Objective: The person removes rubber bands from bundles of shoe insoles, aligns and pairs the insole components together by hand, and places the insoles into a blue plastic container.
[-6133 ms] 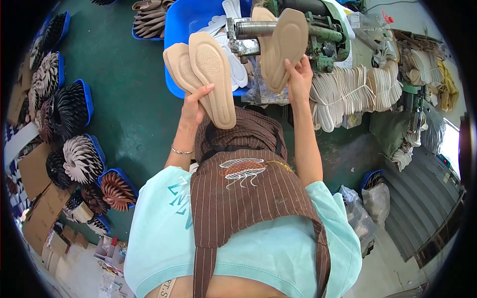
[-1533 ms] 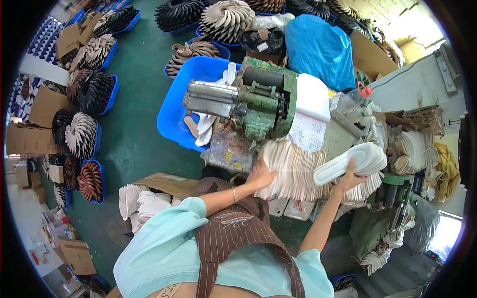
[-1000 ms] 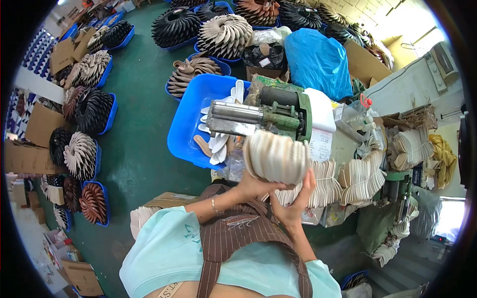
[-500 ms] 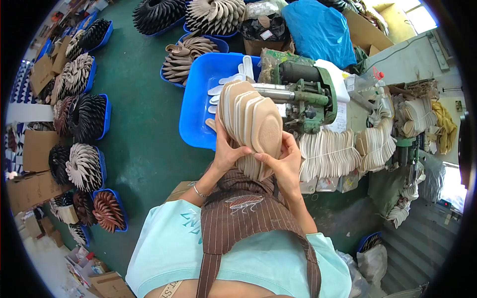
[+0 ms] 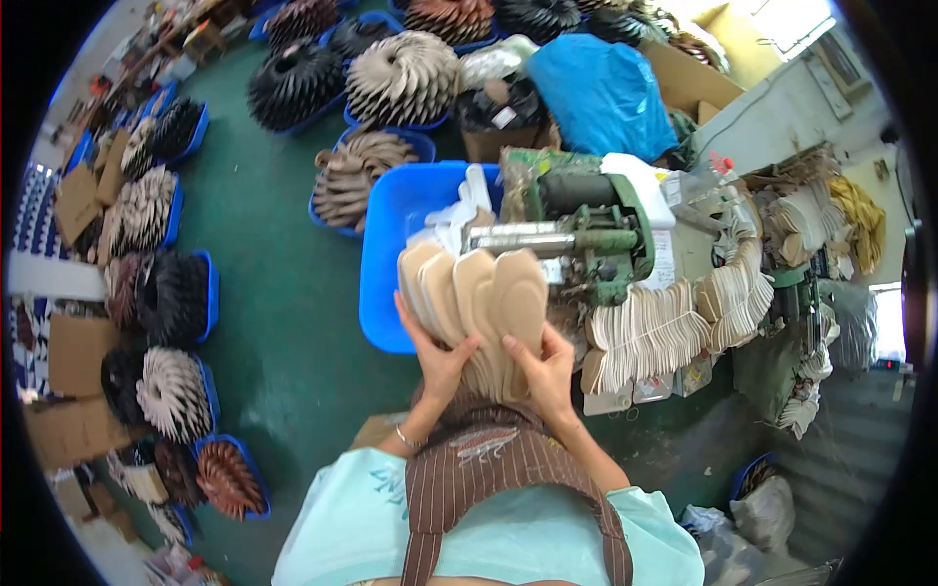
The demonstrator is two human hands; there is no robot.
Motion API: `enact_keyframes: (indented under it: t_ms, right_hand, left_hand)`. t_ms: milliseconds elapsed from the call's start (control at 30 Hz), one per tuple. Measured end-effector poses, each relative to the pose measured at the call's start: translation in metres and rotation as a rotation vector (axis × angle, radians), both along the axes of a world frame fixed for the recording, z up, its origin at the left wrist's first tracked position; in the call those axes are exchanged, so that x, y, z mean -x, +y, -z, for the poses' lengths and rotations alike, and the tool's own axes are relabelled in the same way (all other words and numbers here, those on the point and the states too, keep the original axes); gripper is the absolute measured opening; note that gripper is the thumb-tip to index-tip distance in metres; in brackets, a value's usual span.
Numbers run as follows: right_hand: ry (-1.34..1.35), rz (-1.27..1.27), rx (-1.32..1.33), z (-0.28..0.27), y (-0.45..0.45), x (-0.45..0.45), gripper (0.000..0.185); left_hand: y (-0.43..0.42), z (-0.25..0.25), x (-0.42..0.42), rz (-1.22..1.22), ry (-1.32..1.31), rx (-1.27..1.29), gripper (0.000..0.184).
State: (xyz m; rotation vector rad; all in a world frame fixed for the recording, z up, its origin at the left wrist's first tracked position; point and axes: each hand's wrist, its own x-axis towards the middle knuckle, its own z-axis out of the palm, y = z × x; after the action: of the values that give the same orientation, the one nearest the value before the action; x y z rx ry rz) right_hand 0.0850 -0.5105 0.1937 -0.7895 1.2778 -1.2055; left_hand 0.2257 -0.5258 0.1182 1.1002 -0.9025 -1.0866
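Both hands hold a stack of beige insoles (image 5: 518, 303) in front of my apron, spread out like a fan. My left hand (image 5: 440, 366) grips the stack's left side, thumb on top. My right hand (image 5: 547, 376) grips the right side, its thumb pressing on the nearest insole. The lower ends sit between my hands and are partly hidden. Just beyond the stack stands a green machine (image 5: 616, 244) with shiny metal rollers. Left of it is a blue tub (image 5: 376, 303) with white insole-shaped pieces (image 5: 454, 220) inside.
Tied bundles of pale insoles (image 5: 650, 337) line the bench right of the machine. A blue plastic bag (image 5: 601, 98) lies behind it. Blue tubs with fanned stacks, such as a white one (image 5: 174, 391) and a black one (image 5: 293, 86), stand on the green floor (image 5: 264, 283).
The insoles have spread from a tighter stack into a wider fan, their tops shifting left and lower. The view has tilted, so the surroundings appear lower.
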Motion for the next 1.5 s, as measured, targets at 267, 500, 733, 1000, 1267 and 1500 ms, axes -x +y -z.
enact_keyframes:
  t_ms: [267, 500, 733, 1000, 1267, 1500]
  right_hand:
    - [0.289, 0.162, 0.107, 0.011, 0.003, -0.01, 0.028]
    - [-0.065, 0.079, 0.097, 0.015, 0.003, -0.007, 0.028]
    - [-0.14, 0.069, 0.038, 0.036, 0.006, 0.015, 0.024]
    - [0.123, 0.275, 0.005, 0.146, 0.009, 0.049, 0.023]
    - [0.185, 0.379, 0.124, 0.097, -0.037, 0.027, 0.024]
    - [0.44, 0.178, 0.062, 0.171, -0.045, 0.052, 0.016]
  left_hand:
    - [-0.009, 0.003, 0.002, 0.024, 0.01, -0.008, 0.119]
    - [-0.019, 0.015, -0.006, 0.034, 0.026, 0.004, 0.11]
    - [-0.019, 0.027, -0.014, 0.054, -0.097, 0.066, 0.094]
    - [-0.033, 0.003, -0.037, -0.043, 0.187, -0.064, 0.063]
    - [-0.022, 0.025, -0.06, -0.156, 0.097, -0.07, 0.07]
    - [-0.01, 0.038, -0.049, -0.084, -0.003, -0.108, 0.079]
